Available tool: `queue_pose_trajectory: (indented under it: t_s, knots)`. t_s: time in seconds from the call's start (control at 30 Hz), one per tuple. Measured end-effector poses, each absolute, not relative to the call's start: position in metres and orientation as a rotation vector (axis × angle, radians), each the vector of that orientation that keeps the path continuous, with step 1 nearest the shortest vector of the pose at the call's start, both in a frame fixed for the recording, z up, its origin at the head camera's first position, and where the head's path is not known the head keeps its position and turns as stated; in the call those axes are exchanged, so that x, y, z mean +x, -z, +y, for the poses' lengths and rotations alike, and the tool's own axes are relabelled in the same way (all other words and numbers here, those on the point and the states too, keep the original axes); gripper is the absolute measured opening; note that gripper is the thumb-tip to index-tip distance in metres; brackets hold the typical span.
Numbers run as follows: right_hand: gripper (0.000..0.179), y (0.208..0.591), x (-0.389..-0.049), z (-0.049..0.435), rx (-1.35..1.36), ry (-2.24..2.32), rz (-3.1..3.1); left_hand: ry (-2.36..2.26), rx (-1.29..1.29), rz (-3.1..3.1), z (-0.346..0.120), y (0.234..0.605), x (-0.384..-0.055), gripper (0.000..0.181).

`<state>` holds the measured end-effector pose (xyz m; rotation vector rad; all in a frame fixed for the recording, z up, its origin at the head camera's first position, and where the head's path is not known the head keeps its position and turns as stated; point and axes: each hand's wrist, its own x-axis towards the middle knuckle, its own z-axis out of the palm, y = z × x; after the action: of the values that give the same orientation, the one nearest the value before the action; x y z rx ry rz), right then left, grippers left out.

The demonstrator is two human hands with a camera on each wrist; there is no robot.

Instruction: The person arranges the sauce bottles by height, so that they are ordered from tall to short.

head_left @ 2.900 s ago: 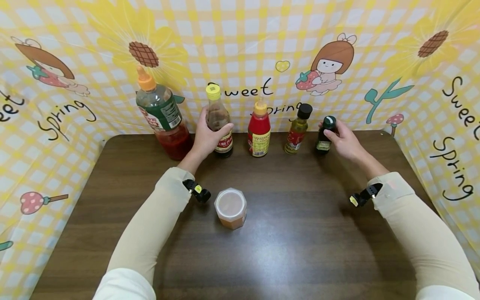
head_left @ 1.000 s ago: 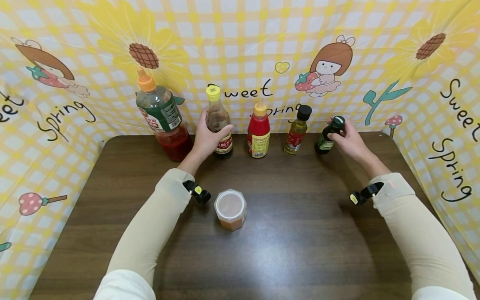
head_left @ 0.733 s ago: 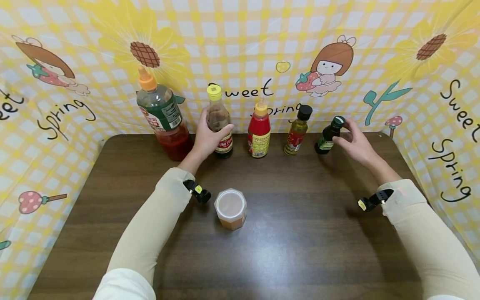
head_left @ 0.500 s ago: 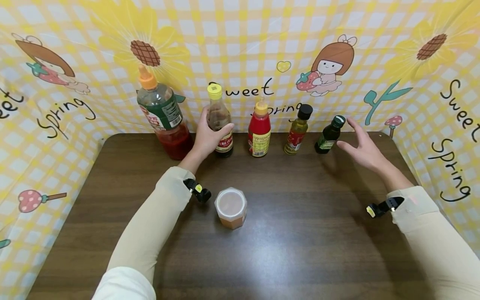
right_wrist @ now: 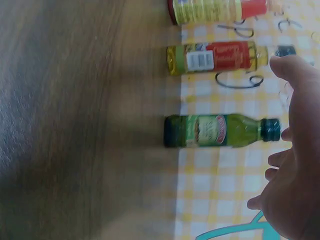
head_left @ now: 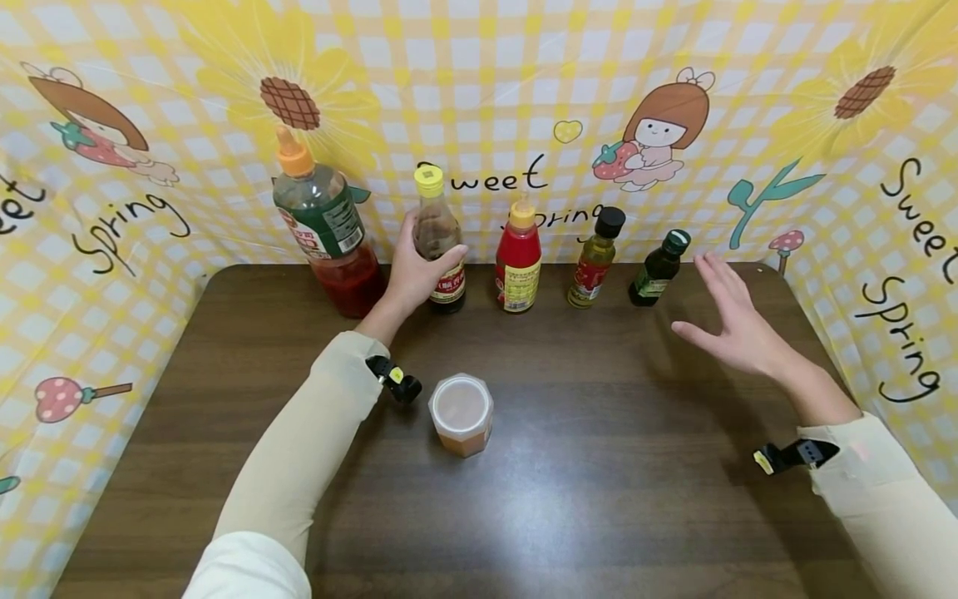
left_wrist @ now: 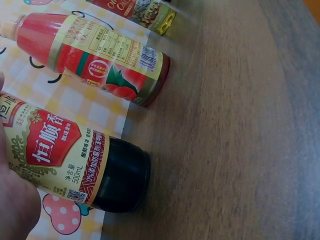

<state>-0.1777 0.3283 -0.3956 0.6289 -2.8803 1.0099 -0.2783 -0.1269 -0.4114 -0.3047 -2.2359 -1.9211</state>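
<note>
My left hand [head_left: 416,270] grips a yellow-capped vinegar bottle [head_left: 441,229] with a red and cream label, which stands upright at the table's back edge. In the left wrist view the lower half of that vinegar bottle [left_wrist: 65,150] shows, dark at the base. My right hand [head_left: 737,324] is empty, fingers extended and thumb spread, to the right of a small dark green olive oil bottle [head_left: 659,268]. A gap separates hand and bottle in the head view. The right wrist view shows the green olive oil bottle [right_wrist: 220,131] standing beside the fingers.
A large orange-capped red sauce bottle [head_left: 322,237] stands left of the left hand. Between the hands are a ketchup bottle [head_left: 518,259] and a black-capped oil bottle [head_left: 593,259]. A lidded jar [head_left: 461,414] sits nearer on the brown table [head_left: 599,482]. A patterned cloth [head_left: 479,75] hangs behind.
My right hand has let go of the small green bottle and drawn back to the right and nearer, its fingers opening out. My left hand has kept its hold on the vinegar bottle.
</note>
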Motion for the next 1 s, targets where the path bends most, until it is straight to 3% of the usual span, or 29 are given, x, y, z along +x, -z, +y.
queue_pose_trajectory:
  t_s: [0.4, 0.7, 1.0]
  knots:
    - [0.102, 0.384, -0.153, 0.294, 0.926, -0.824, -2.791, 1.935, -0.378, -2.175, -0.128, 0.416, -0.279, 0.061]
    - [0.097, 0.385, -0.14, 0.262, 1.128, -0.763, -2.752, 1.938, -0.374, -2.178, -0.127, 0.416, -0.278, 0.062]
    - [0.104, 0.393, -0.13, 0.226, 1.28, -0.786, -2.782, 1.956, -0.365, -2.179, -0.127, 0.415, -0.278, 0.062]
